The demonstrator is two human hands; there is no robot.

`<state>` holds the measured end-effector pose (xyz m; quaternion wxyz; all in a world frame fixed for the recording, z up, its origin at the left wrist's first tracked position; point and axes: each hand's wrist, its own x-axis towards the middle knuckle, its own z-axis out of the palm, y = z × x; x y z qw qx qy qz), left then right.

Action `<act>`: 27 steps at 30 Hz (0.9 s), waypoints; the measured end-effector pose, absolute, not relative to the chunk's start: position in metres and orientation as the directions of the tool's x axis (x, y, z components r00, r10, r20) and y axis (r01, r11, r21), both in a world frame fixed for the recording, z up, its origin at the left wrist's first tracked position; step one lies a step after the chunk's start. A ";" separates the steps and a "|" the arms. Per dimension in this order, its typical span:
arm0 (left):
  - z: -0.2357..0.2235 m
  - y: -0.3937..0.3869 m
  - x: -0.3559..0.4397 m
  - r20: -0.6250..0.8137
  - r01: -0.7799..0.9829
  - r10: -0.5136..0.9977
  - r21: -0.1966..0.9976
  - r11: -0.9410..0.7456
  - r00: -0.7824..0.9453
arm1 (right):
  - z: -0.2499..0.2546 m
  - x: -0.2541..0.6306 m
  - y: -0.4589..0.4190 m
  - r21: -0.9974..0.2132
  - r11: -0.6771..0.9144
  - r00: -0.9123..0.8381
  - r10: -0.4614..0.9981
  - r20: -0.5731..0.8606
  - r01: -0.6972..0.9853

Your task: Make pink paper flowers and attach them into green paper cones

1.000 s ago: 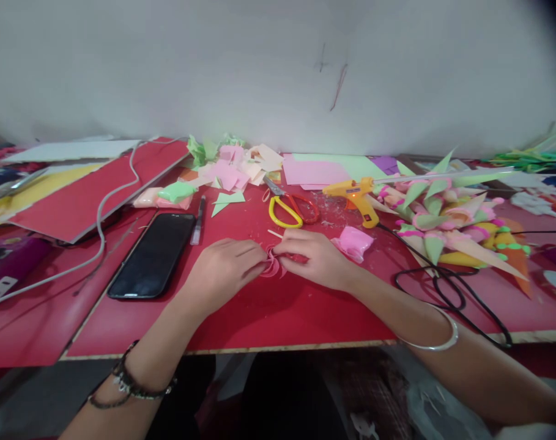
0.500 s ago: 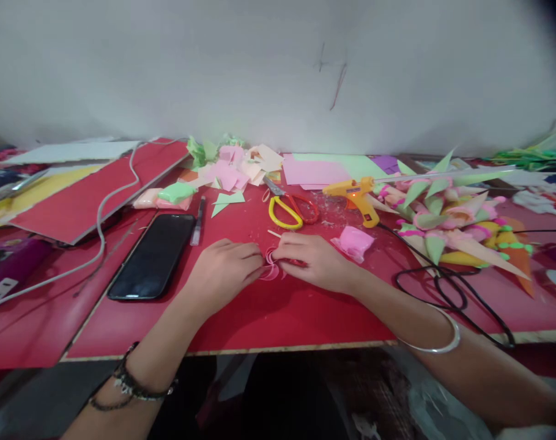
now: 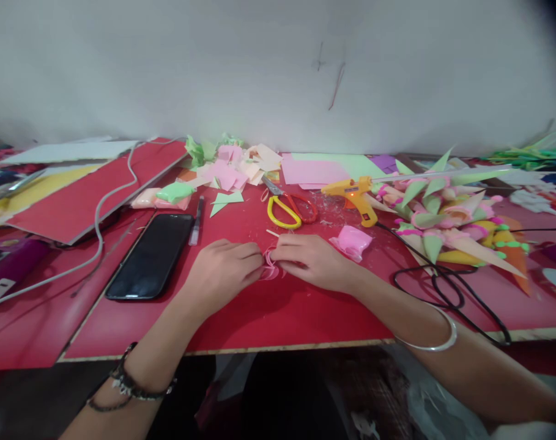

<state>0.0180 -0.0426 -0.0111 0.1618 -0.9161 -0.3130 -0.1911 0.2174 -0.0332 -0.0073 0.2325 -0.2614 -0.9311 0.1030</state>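
Observation:
My left hand (image 3: 227, 266) is closed, with its fingertips pinching the left side of a small pink curled piece (image 3: 269, 269) just above the red tabletop. From the other side my right hand (image 3: 305, 260) closes on the same piece, thumb and fingers bent around it. A thin pale stick (image 3: 273, 233) pokes out past the right hand's forefinger. The fingers cover much of the pink piece, so whether it is paper or clay is unclear. Beyond the hands lie scissors (image 3: 284, 212) with one yellow and one red handle. A pink packet (image 3: 352, 242) sits right of my right hand.
Left of my hands are a black phone (image 3: 151, 256) and a pen (image 3: 196, 223). A yellow glue gun (image 3: 358, 198) with a black cord (image 3: 447, 293) lies at right, beside paper flowers (image 3: 443, 214). Paper scraps (image 3: 232, 171) are piled against the wall.
The right hand's fingers have shifted slightly around the pink piece, and the gap under its forefinger looks narrower. Both hands keep their place; the whole view has moved a little.

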 end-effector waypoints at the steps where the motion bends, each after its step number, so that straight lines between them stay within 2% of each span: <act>1: -0.011 -0.042 0.018 0.447 0.636 0.517 -0.167 -0.753 0.730 | -0.007 0.217 -0.033 -0.317 0.842 -0.755 0.535 0.380 0.437; 13: -0.011 -0.041 0.016 0.406 0.658 0.578 -0.080 -0.749 0.708 | -0.011 0.218 -0.034 -0.334 0.814 -0.716 0.579 0.390 0.475; 19: -0.008 -0.042 0.019 0.363 0.721 0.705 0.117 -0.683 0.609 | -0.017 0.218 -0.032 -0.362 0.747 -0.576 0.662 0.479 0.558; 22: -0.007 -0.044 0.020 0.336 0.745 0.755 0.190 -0.639 0.562 | -0.016 0.218 -0.033 -0.369 0.768 -0.558 0.637 0.533 0.524; 27: -0.010 -0.045 0.021 0.291 0.690 0.748 0.291 -0.663 0.596 | -0.012 0.216 -0.038 -0.348 0.836 -0.620 0.548 0.561 0.425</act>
